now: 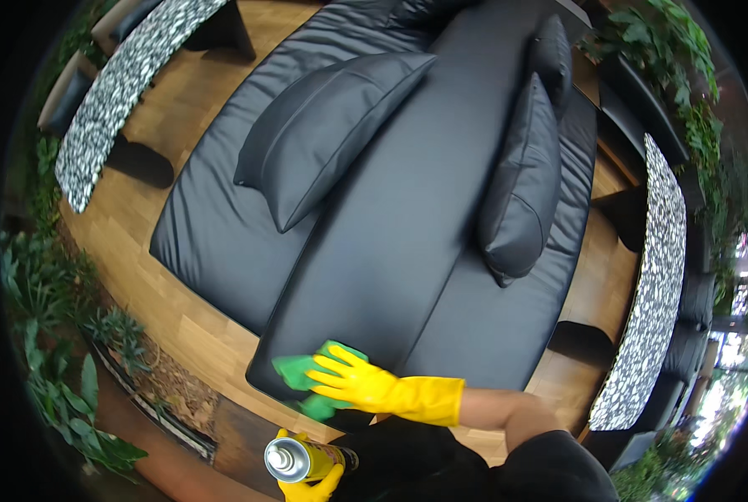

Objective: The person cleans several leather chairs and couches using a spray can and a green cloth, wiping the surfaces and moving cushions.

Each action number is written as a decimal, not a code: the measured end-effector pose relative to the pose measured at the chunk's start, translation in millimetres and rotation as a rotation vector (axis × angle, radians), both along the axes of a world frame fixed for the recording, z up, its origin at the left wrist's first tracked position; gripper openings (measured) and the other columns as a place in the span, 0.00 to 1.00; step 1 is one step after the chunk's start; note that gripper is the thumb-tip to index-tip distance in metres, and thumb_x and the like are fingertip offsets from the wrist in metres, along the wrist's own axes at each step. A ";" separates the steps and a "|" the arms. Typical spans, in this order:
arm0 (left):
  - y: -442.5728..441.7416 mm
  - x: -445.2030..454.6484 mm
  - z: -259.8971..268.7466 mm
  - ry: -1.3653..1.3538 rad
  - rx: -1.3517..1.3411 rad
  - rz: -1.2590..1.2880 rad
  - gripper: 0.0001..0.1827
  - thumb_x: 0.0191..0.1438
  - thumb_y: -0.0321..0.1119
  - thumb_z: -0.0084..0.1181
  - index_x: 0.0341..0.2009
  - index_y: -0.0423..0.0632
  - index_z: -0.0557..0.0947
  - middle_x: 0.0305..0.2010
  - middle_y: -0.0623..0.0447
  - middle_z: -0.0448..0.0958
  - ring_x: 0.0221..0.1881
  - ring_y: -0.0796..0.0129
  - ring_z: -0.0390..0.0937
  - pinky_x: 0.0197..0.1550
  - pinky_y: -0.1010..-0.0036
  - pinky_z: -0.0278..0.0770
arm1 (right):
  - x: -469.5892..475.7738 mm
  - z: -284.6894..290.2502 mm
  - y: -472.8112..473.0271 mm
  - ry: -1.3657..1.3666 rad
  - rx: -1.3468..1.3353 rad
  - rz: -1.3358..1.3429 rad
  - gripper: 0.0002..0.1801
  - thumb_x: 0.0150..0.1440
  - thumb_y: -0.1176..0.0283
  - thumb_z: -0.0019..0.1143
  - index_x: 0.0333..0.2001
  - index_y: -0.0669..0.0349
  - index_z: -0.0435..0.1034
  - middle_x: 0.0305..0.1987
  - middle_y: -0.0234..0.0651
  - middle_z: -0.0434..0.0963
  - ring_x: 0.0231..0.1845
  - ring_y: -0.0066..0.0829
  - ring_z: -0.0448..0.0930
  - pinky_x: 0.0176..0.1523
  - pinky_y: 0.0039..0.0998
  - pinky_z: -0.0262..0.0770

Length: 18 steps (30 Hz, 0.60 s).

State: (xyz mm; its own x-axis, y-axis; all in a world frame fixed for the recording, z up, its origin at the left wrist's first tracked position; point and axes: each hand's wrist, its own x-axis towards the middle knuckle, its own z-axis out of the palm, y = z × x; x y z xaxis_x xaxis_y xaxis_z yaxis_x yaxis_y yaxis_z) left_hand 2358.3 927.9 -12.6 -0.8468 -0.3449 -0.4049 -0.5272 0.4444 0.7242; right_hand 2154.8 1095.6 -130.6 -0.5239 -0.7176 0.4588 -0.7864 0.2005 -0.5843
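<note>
My right hand (355, 386), in a yellow rubber glove, presses a green cloth (295, 370) against the near end of a black upholstered bench back (374, 276). Folds of the cloth stick out around the fingers and hang over the end. Low in the view, close to my body, my left hand (311, 489) wears a matching glove. Its fingers wrap around a yellow aerosol can (320, 461), whose silver top and white nozzle face up toward me. The can bears writing.
Black cushions lean on both sides of the bench back, a large one (342, 125) left and another (521, 188) right. Speckled black-and-white tables (117, 94) (647, 301) flank the seats. A planter with leafy plants (88, 408) borders the wooden floor (179, 314) at lower left.
</note>
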 end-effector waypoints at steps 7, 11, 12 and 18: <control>1.5 35.3 6.0 -0.046 0.069 0.111 0.45 0.37 0.30 0.78 0.61 0.34 0.71 0.57 0.40 0.75 0.55 0.54 0.75 0.61 0.61 0.71 | -102.1 -27.4 113.2 0.280 0.195 -0.735 0.22 0.53 0.67 0.61 0.52 0.59 0.71 0.51 0.44 0.74 0.42 0.49 0.77 0.50 0.44 0.72; 31.3 51.7 22.4 -0.010 -0.054 0.113 0.41 0.37 0.30 0.79 0.56 0.32 0.75 0.54 0.39 0.77 0.51 0.55 0.76 0.58 0.60 0.73 | 23.2 -25.6 32.4 -0.175 0.424 -0.643 0.18 0.50 0.62 0.61 0.43 0.57 0.73 0.44 0.38 0.77 0.48 0.43 0.75 0.56 0.39 0.67; 24.8 52.4 19.6 0.030 -0.040 -0.063 0.44 0.34 0.30 0.80 0.57 0.32 0.73 0.53 0.39 0.77 0.51 0.55 0.76 0.57 0.60 0.74 | 72.3 -48.4 26.6 -0.018 0.039 -0.586 0.17 0.48 0.61 0.61 0.40 0.57 0.74 0.41 0.37 0.77 0.47 0.41 0.75 0.54 0.40 0.68; 80.3 73.8 7.1 0.131 0.346 -0.189 0.55 0.41 0.27 0.73 0.71 0.45 0.55 0.63 0.45 0.67 0.61 0.57 0.68 0.65 0.61 0.64 | 221.3 -41.0 97.2 -0.647 0.468 -0.155 0.14 0.54 0.60 0.52 0.40 0.52 0.79 0.42 0.40 0.82 0.44 0.49 0.80 0.47 0.44 0.75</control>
State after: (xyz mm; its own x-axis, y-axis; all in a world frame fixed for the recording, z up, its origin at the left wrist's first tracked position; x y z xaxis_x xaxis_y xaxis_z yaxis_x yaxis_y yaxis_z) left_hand 2432.1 1008.2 -5.4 -0.9344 -0.0411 -0.3538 -0.3528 0.2435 0.9035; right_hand 2376.1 1192.7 -171.6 -0.6921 -0.6573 -0.2982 -0.2649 0.6157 -0.7421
